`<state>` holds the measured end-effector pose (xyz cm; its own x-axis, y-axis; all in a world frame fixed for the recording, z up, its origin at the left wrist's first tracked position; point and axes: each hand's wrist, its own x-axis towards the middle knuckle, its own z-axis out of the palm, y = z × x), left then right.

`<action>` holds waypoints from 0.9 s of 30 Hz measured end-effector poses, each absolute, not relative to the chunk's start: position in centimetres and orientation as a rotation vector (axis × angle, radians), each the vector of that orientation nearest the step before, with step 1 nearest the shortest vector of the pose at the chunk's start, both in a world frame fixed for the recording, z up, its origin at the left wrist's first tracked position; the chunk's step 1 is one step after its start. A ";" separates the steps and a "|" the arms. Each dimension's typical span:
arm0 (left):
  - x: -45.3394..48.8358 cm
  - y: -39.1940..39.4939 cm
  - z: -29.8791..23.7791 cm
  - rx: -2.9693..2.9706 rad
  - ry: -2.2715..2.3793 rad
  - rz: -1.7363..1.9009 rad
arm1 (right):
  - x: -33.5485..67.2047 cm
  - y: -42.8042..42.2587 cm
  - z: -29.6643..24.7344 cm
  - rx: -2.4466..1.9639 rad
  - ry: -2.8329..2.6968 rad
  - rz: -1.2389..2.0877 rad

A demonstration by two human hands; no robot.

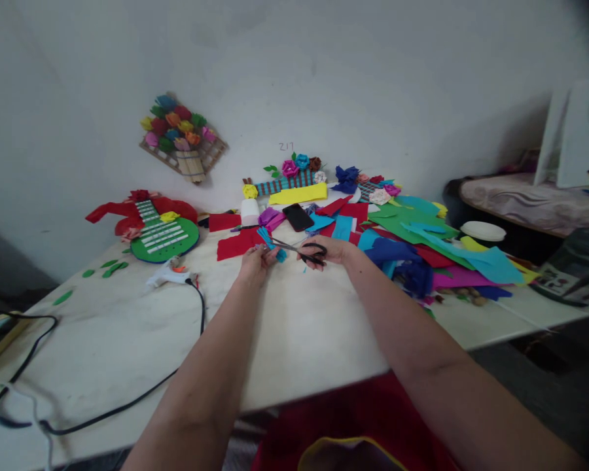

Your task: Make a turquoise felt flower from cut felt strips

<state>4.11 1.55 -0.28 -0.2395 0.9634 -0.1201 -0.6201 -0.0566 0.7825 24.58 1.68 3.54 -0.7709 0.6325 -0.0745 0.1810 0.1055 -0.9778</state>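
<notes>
In the middle of the table, my left hand (256, 263) is closed on a small strip of blue crepe paper (264, 237), whose ends stick out above and beside the fingers. My right hand (326, 252) grips black-handled scissors (315, 254) by the loops. Their metal blades point left and reach the blue paper; whether they are cutting it I cannot tell. Just behind my left hand lie pieces of red paper (233, 246). A black phone (298, 217) rests a little beyond both hands.
A white glue gun (171, 273) with a black cord lies to the left on the table (108, 340). Behind it sits a green-and-red guitar-shaped craft (164, 235). Coloured paper sheets (407, 219) are heaped on the right, near a dark clear container (576, 271). Paper-flower crafts (294, 180) stand against the wall.
</notes>
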 end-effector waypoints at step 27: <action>4.7 0.9 0.0 0.594 0.942 1.553 | 24.0 1.7 3.5 -0.951 -2.065 1.794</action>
<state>4.68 0.91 0.05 -0.2047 0.9704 -0.1284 -0.5618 -0.0090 0.8273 24.04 1.75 3.49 -0.7576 0.6119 -0.2273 0.3107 0.0318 -0.9500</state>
